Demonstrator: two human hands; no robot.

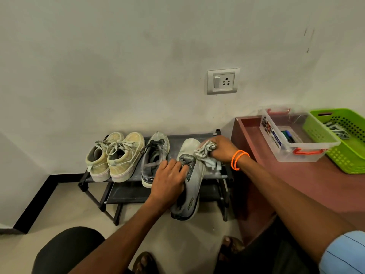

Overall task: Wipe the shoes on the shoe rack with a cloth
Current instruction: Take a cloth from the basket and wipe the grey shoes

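Observation:
A low black shoe rack (177, 137) stands against the wall. On its top shelf sit two yellowish sneakers (116, 155) at the left and one grey laced sneaker (156, 155) beside them. My left hand (169, 180) grips a second grey sneaker (192, 186) over its laces, with its toe on the shelf and its heel hanging off the front. My right hand (221, 148) holds a bunched grey cloth (205, 153) pressed against that shoe's toe side.
A reddish low table (296, 175) stands right of the rack, carrying a clear plastic box (308, 155) with markers and a green basket (347, 159). A wall socket (223, 81) is above. My knees and sandalled feet are at the bottom, on a beige floor.

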